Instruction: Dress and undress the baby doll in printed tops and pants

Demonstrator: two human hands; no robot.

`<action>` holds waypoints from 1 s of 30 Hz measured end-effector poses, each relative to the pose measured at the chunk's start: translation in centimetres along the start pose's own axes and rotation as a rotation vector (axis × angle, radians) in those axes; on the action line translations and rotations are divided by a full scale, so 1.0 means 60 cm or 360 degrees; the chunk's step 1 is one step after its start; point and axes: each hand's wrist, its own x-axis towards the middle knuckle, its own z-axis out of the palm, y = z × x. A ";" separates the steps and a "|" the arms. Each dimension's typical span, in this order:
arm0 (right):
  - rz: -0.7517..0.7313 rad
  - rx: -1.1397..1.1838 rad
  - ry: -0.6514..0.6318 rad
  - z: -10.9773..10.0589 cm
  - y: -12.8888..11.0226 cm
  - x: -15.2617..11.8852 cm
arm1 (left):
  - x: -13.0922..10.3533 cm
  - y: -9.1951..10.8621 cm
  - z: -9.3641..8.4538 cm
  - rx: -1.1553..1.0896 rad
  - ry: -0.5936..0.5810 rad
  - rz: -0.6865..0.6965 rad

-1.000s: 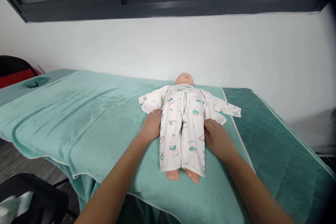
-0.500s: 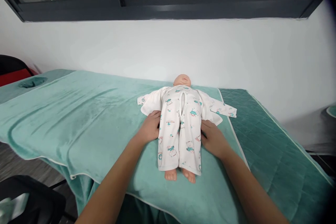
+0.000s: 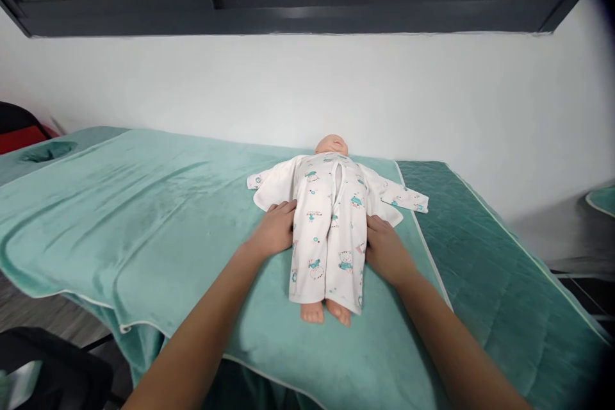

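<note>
A baby doll (image 3: 331,144) lies on its back, head toward the wall. White baby trousers (image 3: 314,250) with a teal and pink cartoon print cover its front from chest to ankles, a slit showing near the top. Its bare feet (image 3: 312,312) stick out below the cuffs. Underneath, a matching jacket (image 3: 276,182) spreads its sleeves to both sides. My left hand (image 3: 277,229) is closed at the trousers' left edge, and my right hand (image 3: 387,248) is closed at the right edge. The fingertips of both are partly hidden by the cloth.
A light green blanket (image 3: 182,230) covers the bed, with a darker quilted cover (image 3: 471,269) at the right. A white wall (image 3: 288,90) stands behind, under a barred window (image 3: 288,9). A black object (image 3: 52,368) stands at lower left.
The camera view has shifted slightly. My hands remain at the trousers' sides, and the cuffs and feet appear slightly higher in view.
</note>
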 end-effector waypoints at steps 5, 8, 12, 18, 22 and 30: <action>-0.0082 0.0143 0.0155 -0.006 -0.002 -0.006 | 0.009 0.001 0.002 0.0026 0.0010 -0.0033; -0.0132 0.0232 0.0197 -0.011 -0.004 -0.010 | 0.008 -0.003 0.009 0.0056 0.0052 -0.0013; -0.0151 0.0308 0.0159 -0.012 -0.004 -0.011 | 0.004 -0.008 0.015 0.0065 0.0119 0.0046; -0.0105 0.0278 0.0076 -0.007 -0.001 -0.010 | -0.017 -0.007 0.013 -0.0042 0.0268 0.0037; -0.0117 0.0232 0.0049 -0.009 0.001 -0.012 | -0.035 -0.002 0.005 -0.0202 0.0272 -0.0044; 0.0220 0.0303 0.0390 -0.027 0.021 -0.026 | -0.034 -0.033 0.013 -0.0336 0.0693 -0.0742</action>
